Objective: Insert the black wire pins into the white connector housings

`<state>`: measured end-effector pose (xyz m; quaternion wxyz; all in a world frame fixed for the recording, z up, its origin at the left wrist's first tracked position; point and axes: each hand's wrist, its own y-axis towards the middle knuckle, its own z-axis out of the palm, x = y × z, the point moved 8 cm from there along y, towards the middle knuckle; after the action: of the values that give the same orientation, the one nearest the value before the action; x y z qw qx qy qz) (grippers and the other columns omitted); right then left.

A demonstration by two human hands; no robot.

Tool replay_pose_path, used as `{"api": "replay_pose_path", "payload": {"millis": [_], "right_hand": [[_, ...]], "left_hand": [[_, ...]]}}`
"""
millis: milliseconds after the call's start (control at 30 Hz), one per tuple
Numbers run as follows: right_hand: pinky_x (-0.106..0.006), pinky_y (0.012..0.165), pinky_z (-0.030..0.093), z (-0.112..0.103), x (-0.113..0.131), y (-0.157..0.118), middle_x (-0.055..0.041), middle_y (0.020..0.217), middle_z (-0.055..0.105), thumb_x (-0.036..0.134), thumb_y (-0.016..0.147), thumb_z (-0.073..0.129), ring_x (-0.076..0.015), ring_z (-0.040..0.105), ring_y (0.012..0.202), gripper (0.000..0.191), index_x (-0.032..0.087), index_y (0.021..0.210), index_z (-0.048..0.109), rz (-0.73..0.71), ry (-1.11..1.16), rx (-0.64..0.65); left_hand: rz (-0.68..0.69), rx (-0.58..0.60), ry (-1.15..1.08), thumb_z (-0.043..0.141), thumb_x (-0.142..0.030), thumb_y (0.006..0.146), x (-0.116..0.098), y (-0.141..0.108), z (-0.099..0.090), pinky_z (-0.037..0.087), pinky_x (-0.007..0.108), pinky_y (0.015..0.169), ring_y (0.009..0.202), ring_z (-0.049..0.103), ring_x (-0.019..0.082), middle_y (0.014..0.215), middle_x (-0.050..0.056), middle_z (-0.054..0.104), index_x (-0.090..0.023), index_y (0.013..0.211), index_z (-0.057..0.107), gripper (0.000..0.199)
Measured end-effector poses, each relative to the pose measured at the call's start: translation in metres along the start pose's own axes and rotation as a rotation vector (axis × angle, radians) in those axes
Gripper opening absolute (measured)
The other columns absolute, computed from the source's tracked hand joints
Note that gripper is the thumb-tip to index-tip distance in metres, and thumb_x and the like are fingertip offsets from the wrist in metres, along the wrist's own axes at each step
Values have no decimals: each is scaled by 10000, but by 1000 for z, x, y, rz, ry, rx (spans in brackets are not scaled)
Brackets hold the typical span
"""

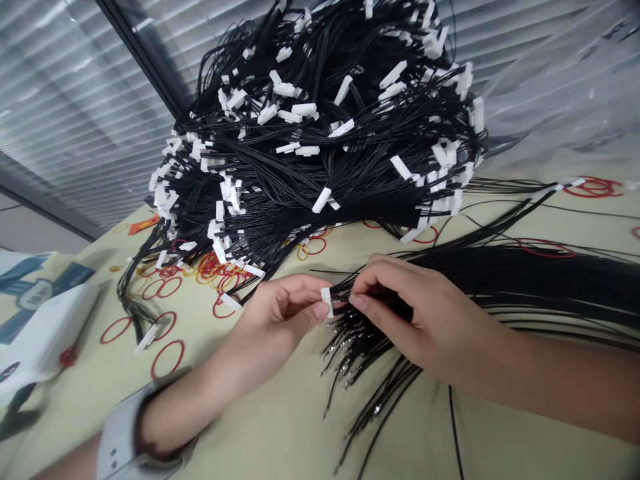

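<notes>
At twelve o'clock: one heap of black wire harnesses (310, 173), tangled, many ending in white plastic plugs. At three o'clock: one thick bundle of loose black wires (520, 280), bare metal terminals (345, 363) at the near ends. At centre: one white connector (327, 302), small and oblong, black wires at its right side. Left hand (280, 320), toward eight o'clock: thumb and forefinger were clamped on the connector. Right hand (425, 313), toward four: thumb and forefinger were pinched together on wires beside it. Surroundings: slatted blinds (75, 100) stood at ten; a pale yellow-green tabletop (270, 427) lay beneath; red rubber bands (168, 342) were scattered at eight.
</notes>
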<state>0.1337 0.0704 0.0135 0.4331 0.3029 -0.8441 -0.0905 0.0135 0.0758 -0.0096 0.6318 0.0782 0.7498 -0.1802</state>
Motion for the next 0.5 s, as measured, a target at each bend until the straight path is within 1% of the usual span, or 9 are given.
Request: {"api": "replay_pose_path", "payload": {"millis": [133, 300, 333, 400, 500], "right_hand": [[-185, 642, 396, -4, 6, 0, 19, 796, 531, 148, 842, 472, -60, 497, 724, 65, 176, 841, 530, -81, -14, -39], [-217, 685, 407, -16, 17, -9, -8, 824, 520, 139, 849, 475, -79, 501, 755, 88, 177, 827, 551, -194, -173, -195], [-224, 674, 408, -15, 19, -11, -11, 814, 522, 145, 853, 473, -84, 498, 745, 95, 177, 826, 558, -220, -208, -202], [-234, 635, 403, -9, 21, -13, -14, 771, 524, 157, 862, 463, -91, 485, 706, 120, 171, 822, 575, -260, -269, -171], [-242, 604, 388, -1, 19, -14, -24, 742, 524, 143, 863, 455, -96, 466, 673, 156, 150, 826, 607, -268, -317, -131]], "left_hand": [[-4, -5, -24, 578, -134, 796, 0, 0, -1, 399, 178, 637, 687, 553, 96, 761, 11, 658, -137, 862, 618, 77], [-16, -31, -53, 595, -141, 781, 2, -1, -3, 412, 196, 648, 693, 569, 111, 761, 19, 660, -136, 849, 609, 69], [-16, -29, -55, 597, -137, 778, 2, -1, -2, 414, 198, 644, 691, 570, 113, 755, 18, 660, -137, 844, 611, 67], [-9, -20, -66, 599, -123, 771, 1, -1, -1, 417, 197, 635, 680, 573, 112, 744, 11, 662, -143, 841, 621, 76], [-1, 9, -93, 596, -103, 769, 1, -2, 2, 420, 187, 628, 670, 576, 103, 728, -2, 663, -152, 846, 640, 101]]}}
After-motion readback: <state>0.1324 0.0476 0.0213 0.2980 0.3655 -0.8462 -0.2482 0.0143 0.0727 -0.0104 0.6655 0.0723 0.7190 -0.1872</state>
